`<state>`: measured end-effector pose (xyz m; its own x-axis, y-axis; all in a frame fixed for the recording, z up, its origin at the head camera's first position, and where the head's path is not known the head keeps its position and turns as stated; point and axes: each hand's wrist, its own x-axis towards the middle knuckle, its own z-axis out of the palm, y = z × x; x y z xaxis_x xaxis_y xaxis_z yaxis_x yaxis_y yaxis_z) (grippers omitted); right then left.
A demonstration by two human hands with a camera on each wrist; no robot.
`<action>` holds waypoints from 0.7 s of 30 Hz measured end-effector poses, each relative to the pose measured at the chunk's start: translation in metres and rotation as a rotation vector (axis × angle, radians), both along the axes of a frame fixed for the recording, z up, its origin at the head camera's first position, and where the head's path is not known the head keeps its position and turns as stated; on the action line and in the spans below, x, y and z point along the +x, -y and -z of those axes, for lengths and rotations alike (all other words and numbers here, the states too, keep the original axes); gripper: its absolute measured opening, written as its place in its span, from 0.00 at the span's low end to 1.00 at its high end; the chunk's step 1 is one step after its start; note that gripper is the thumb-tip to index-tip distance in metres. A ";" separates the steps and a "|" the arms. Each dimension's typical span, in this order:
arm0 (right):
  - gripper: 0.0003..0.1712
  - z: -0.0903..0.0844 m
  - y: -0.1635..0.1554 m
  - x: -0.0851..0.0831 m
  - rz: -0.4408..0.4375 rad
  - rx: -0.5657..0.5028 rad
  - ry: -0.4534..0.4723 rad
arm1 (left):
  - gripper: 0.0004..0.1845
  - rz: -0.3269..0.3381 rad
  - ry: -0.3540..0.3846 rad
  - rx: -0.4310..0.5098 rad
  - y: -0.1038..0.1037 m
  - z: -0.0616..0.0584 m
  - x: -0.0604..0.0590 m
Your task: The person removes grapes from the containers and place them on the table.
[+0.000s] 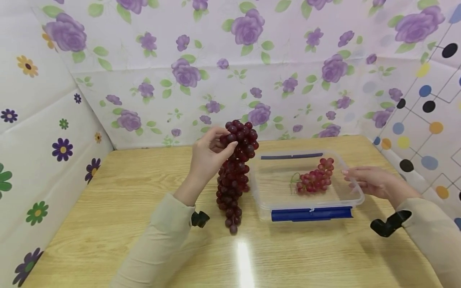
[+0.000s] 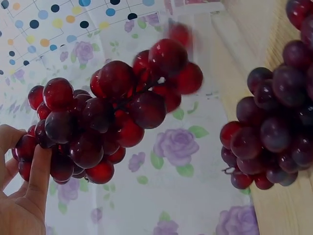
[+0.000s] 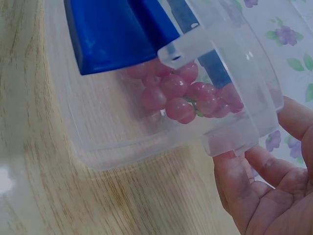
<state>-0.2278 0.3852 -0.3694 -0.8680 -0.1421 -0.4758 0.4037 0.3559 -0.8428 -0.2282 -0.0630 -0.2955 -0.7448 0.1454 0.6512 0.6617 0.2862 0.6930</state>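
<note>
One wooden table carries everything. Nearest stands one clear plastic box with two blue clasps; one small pink-red grape bunch lies inside it. The right hand rests at the box's right rim, its grip apart, fingers straight against the plastic. Farther back, the left hand has its grip pinched on the top of one long dark red grape bunch, which hangs just left of the box, its tip near the table. Two bunches in all.

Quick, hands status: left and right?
Left hand: grips the dark grape bunch by its top.
Right hand: open, fingers against the clear container.
</note>
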 end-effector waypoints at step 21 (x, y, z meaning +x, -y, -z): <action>0.48 0.001 0.001 0.001 -0.039 0.039 -0.008 | 0.11 -0.062 0.044 0.007 0.034 0.010 0.010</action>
